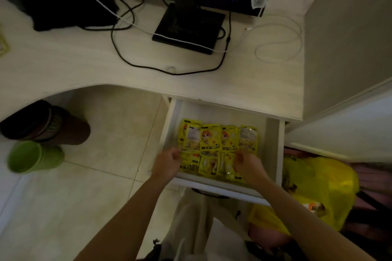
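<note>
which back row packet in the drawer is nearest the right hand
The far-right yellow plastic packet, just beyond the right hand; it shows no cartoon face.

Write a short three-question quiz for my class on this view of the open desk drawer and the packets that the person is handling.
1. True or false: the drawer under the desk is pushed shut.
2. What colour are the packets in the drawer? A red, B yellow, C blue.
3. Fill in: the left hand and the right hand are both at the ____ row of packets, the row nearest the person.

Key: 1 false, the drawer stands pulled out; 2 B; 3 front.
</note>
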`<action>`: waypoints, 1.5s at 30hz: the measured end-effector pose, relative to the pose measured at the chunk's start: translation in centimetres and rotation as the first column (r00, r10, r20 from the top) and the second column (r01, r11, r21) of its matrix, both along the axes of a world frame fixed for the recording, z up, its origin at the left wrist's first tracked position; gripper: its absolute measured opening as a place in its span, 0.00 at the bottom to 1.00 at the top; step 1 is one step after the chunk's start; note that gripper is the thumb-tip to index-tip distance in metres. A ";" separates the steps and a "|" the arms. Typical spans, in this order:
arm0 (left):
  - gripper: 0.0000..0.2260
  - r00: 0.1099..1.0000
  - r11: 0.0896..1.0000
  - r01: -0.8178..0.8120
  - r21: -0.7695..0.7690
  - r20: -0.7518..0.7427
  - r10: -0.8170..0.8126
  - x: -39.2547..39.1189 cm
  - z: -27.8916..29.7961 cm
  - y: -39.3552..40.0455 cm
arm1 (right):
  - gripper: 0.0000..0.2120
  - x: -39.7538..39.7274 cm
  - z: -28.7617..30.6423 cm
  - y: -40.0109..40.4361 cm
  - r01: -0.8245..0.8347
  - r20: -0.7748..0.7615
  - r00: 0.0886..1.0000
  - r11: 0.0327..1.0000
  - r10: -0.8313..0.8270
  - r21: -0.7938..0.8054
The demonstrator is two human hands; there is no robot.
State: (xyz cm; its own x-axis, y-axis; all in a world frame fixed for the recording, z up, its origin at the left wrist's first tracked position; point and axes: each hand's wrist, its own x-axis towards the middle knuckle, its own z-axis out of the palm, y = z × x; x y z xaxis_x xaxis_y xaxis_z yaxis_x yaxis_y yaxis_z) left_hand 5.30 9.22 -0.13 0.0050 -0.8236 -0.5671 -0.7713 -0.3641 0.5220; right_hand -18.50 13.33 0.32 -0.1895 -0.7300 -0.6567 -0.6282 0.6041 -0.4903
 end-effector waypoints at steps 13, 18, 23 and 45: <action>0.10 0.937 0.924 -0.346 -0.163 -0.012 0.349 7.9 3.3 9.3 | 0.08 13.1 4.0 0.8 -0.591 -0.114 0.806 0.793 0.580 -0.147; 0.10 0.889 0.876 -0.444 -0.190 0.032 0.457 13.8 4.1 12.1 | 0.14 21.4 4.1 1.5 -0.684 -0.107 0.728 0.704 0.677 -0.191; 0.10 0.864 0.853 -0.479 -0.209 0.060 0.500 22.2 4.9 14.0 | 0.15 30.2 4.1 1.4 -0.736 -0.098 0.672 0.647 0.734 -0.196; 0.10 0.724 0.686 -0.633 -0.358 0.039 0.689 47.0 6.3 1.9 | 0.16 55.8 6.3 -13.1 -0.814 -0.170 0.560 0.501 0.811 -0.293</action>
